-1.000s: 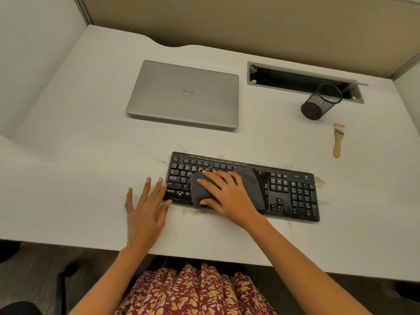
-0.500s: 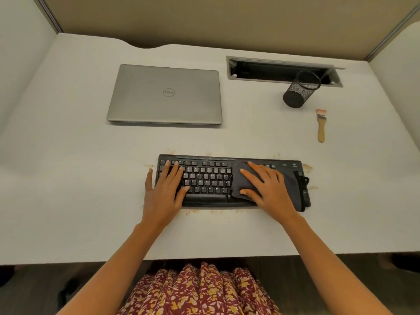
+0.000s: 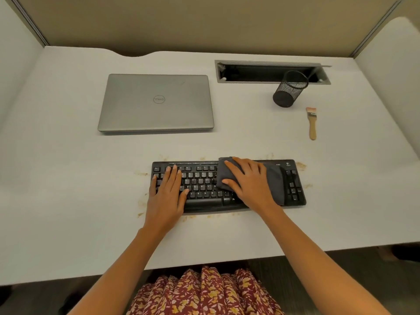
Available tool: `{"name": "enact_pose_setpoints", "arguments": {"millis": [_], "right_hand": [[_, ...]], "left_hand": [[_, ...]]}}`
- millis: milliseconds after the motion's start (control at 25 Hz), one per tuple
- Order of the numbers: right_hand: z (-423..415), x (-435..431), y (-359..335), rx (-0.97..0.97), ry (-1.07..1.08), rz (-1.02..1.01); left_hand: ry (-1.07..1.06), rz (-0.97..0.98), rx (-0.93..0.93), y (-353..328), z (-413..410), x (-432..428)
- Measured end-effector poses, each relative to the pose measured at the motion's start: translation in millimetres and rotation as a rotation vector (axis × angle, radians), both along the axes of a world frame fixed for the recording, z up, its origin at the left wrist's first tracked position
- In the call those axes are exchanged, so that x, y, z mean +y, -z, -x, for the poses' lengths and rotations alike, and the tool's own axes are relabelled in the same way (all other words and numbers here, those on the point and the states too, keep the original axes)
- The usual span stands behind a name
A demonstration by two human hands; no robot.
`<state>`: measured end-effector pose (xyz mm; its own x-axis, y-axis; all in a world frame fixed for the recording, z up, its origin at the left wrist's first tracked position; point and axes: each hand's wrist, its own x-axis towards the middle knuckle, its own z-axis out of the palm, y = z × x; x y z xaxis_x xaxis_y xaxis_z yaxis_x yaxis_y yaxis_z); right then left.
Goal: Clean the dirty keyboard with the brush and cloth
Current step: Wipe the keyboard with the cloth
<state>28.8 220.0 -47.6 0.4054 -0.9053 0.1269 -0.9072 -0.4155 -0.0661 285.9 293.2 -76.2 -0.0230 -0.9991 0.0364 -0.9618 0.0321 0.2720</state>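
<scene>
A black keyboard (image 3: 204, 202) lies flat on the white desk (image 3: 68, 178), close to the near edge and parallel to it. The left hand (image 3: 167, 192) rests palm down on the keyboard's left end, fingers straight and close together across the keys, holding nothing. The right hand (image 3: 248, 180) presses flat on a dark grey cloth (image 3: 275, 180) that covers the right-middle part of the keyboard; its fingers are spread and nearly straight, pointing toward the upper left, with the thumb lying near the cloth's left edge. The cloth reaches from the top rim of the keyboard down to its front edge, and the number pad shows just to the right of it. Brown crumbs and smears (image 3: 300, 165) dot the desk around the keyboard, along its left side, front edge and right corner. A small brush (image 3: 311, 122) with a wooden handle lies well apart, further back on the right, bristles pointing away. Just behind it stands a black mesh pen cup (image 3: 287, 92), in front of an open cable slot (image 3: 270, 71). A closed silver laptop (image 3: 156, 103) sits behind the keyboard, to the left
</scene>
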Motion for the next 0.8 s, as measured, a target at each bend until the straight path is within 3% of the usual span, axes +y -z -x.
{"name": "enact_pose_setpoints", "arguments": {"millis": [440,800], "right_hand": [[-132,-14,2,-0.062,-0.344,-0.061],[-68,-11,4,-0.086,-0.37,-0.028]], "left_hand": [[-0.177,0.006,0.142,-5,-10,29],[-0.055,-0.023,-0.003,-8,2,15]]}}
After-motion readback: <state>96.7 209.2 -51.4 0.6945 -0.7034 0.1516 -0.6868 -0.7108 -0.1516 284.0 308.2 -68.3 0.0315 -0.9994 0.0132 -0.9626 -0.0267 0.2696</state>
